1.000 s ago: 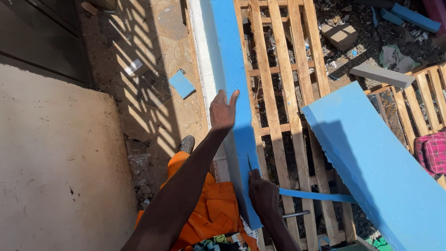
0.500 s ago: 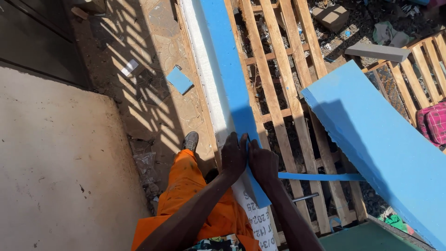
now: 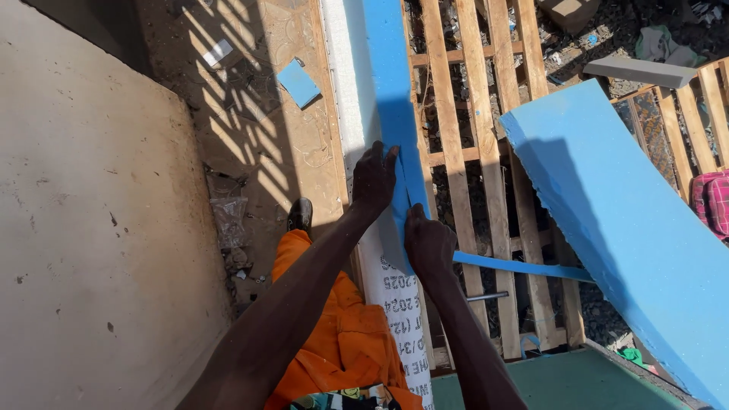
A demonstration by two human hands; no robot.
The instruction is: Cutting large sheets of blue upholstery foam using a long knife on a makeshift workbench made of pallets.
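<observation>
Both hands are working on a long blue foam board [image 3: 383,83] lying lengthwise over a white foam slab [image 3: 345,114], at the left edge of a slatted wooden pallet [image 3: 471,137]. Left hand [image 3: 373,181] is lying flat, fingers together and stretched forward, palm pressing down on the board's face; it is grasping nothing, only bearing down. Right hand [image 3: 429,241] is curling closed at the board's right edge; whether it is gripping a blade or just the edge, I cannot tell. Thin blue strip [image 3: 524,267] is running off to the right from just beside this hand, lying across the pallet slats.

Handling, as a judgement: board is looking light and stiff yet brittle, likely to dent under fingertips and snap if bent hard, so spreading a flat palm over the face and holding along the long edges is suiting it better than pinching. Surface is looking matte, not slippery.

Round about: wide blue foam panel [image 3: 630,228] is leaning at right, well apart from the hands. Small blue offcut [image 3: 298,82] is lying on the dirt ground [image 3: 250,137] to the left. Orange trouser leg [image 3: 334,334] and dark shoe [image 3: 301,216] are showing below the arms. Pale concrete wall [image 3: 91,228] is filling the left side. Grey block [image 3: 639,71] is resting at upper right.
</observation>
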